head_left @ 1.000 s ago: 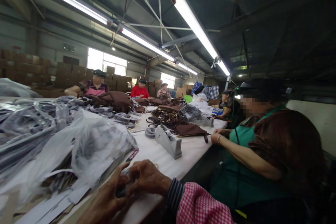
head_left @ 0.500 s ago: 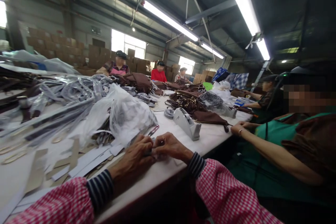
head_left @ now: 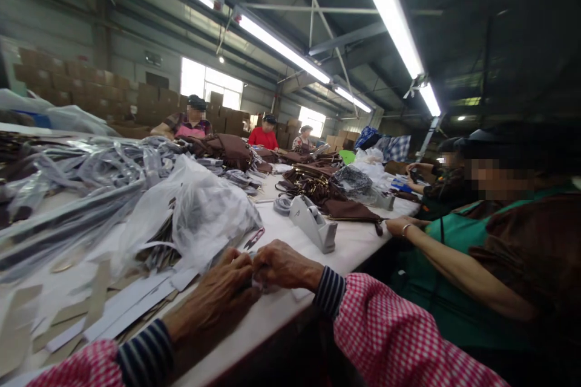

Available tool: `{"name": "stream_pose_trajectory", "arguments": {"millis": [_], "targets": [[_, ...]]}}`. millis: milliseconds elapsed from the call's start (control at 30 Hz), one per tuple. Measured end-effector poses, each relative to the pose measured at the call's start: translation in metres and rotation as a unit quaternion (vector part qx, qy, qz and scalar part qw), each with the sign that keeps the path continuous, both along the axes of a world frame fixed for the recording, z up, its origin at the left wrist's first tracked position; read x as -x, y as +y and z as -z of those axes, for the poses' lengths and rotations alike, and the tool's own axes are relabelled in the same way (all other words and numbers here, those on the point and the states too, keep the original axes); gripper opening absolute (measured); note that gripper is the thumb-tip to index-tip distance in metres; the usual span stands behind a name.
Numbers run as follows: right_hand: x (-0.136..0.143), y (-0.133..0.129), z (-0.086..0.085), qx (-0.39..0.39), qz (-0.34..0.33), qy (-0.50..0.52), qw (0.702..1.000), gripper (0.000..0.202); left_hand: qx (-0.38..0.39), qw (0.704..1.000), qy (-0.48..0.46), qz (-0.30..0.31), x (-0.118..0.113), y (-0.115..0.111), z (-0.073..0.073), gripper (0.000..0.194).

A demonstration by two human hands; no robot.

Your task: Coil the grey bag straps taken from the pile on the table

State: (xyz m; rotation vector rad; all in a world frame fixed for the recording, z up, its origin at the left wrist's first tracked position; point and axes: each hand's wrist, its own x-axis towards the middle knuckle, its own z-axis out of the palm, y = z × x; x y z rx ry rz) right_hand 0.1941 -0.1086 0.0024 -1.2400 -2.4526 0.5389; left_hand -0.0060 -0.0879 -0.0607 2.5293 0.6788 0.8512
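My left hand (head_left: 218,290) and my right hand (head_left: 284,265) meet at the near edge of the white table (head_left: 272,217). Both have curled fingers closed on a small, clear-looking piece (head_left: 258,285), mostly hidden between them; it may be plastic wrap. Just beyond my fingers lie small snips (head_left: 254,238) with a pinkish handle. A grey tape dispenser (head_left: 313,224) stands past my right hand. Left of my hands are a translucent plastic bag (head_left: 213,205) and white and tan strips (head_left: 131,299).
Brown bags (head_left: 349,207) with gold hardware are piled behind the dispenser. Plastic-wrapped straps (head_left: 91,169) cover the left side. A person in a green apron (head_left: 458,248) sits close on the right, one hand at the table edge. Other people are farther back.
The view has turned slightly right, so things sit farther left. My hands remain together, with the right hand's fingers closed in more tightly.
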Motion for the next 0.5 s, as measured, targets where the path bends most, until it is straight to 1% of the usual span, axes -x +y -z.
{"name": "stream_pose_trajectory", "arguments": {"millis": [100, 133, 233, 300, 367, 433, 500], "targets": [[-0.001, 0.001, -0.003, -0.031, -0.012, -0.05, 0.998, 0.014, -0.022, 0.999, 0.042, -0.004, -0.003, 0.004, 0.009, 0.018], [-0.002, 0.002, -0.005, -0.044, -0.022, -0.079, 0.996, 0.012, -0.026, 0.999, 0.038, -0.014, -0.004, 0.005, 0.01, 0.018], [-0.003, 0.003, -0.01, -0.113, -0.055, -0.196, 0.972, 0.008, -0.028, 0.999, 0.017, -0.033, -0.008, 0.007, 0.01, 0.016], [-0.003, 0.0, -0.013, -0.177, -0.064, -0.25, 0.95, 0.007, -0.001, 1.0, 0.003, -0.027, -0.007, 0.009, 0.009, 0.018], [-0.003, -0.006, -0.011, -0.24, -0.057, -0.269, 0.931, 0.002, 0.045, 0.999, -0.027, -0.012, -0.003, 0.011, 0.01, 0.025], [-0.004, -0.013, -0.006, -0.289, -0.045, -0.271, 0.917, 0.011, 0.08, 0.995, -0.068, 0.002, 0.002, 0.015, 0.014, 0.031], [-0.005, -0.017, 0.002, -0.32, -0.033, -0.269, 0.908, 0.013, 0.091, 0.991, -0.102, 0.015, 0.007, 0.018, 0.019, 0.035]]}}
